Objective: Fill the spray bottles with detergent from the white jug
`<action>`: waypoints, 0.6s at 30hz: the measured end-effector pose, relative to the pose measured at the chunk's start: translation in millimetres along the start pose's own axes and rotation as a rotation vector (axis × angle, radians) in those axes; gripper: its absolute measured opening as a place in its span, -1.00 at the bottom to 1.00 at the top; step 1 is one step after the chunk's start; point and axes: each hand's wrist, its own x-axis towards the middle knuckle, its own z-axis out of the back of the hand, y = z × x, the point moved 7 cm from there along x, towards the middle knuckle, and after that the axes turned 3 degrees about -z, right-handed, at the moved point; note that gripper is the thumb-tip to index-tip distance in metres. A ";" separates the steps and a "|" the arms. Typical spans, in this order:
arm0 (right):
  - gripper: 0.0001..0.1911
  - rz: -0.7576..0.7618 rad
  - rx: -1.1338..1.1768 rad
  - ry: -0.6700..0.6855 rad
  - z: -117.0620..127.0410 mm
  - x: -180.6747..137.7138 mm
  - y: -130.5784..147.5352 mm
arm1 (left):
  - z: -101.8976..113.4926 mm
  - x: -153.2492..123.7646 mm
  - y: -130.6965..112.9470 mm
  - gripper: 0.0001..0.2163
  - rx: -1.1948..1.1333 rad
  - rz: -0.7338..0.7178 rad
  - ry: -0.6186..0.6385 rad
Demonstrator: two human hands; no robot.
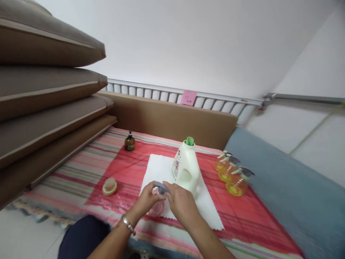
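Both hands meet over a clear, pink-tinted pump bottle (156,209) near the front of a white cloth (157,167). My left hand (147,199) is closed, its fingers and thumb on the left side of the grey pump head (161,187). From the right, my right hand (181,201) grips the same pump head. My fingers partly hide the bottle's neck. Just beyond my right hand stands a large pale-green jug (191,162) with a handle and a green piece (189,141) in its open mouth.
Three pump bottles of yellow liquid (235,189) stand at the right. At the left are a dark pump bottle (129,142) and a round cream-coloured cap (109,185). Stacked brown cushions (54,84) rise on the left; a blue-grey panel (280,172) borders the right.
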 end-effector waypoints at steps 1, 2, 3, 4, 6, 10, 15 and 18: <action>-0.59 0.004 0.000 -0.002 1.6 -0.7 1.0 | -0.8 1.8 -1.2 -0.77 -0.024 0.003 0.061; -0.61 0.007 -0.001 -0.004 3.2 -1.2 2.1 | -2.2 3.3 -1.7 -0.76 -0.048 0.006 0.127; -0.62 0.009 -0.004 -0.007 4.8 -1.5 2.9 | -4.3 4.3 -0.1 -0.74 -0.066 0.019 0.195; -0.65 0.008 -0.008 -0.010 6.2 -1.5 3.5 | -5.5 4.9 4.6 -0.72 -0.075 0.056 0.233; -0.69 0.005 -0.014 -0.014 7.9 -0.8 4.1 | 0.7 7.6 13.5 -0.68 -0.025 0.061 0.137; -0.70 0.006 -0.020 -0.012 8.8 -0.8 5.5 | 8.9 9.3 24.6 -0.74 0.072 0.051 0.007; -0.69 0.017 0.000 -0.008 12.3 -3.4 8.5 | -1.6 9.0 14.9 -0.74 0.029 0.070 0.254; -0.67 0.023 0.015 -0.015 13.4 -4.2 8.6 | 6.1 8.4 11.2 -0.66 0.097 0.049 0.024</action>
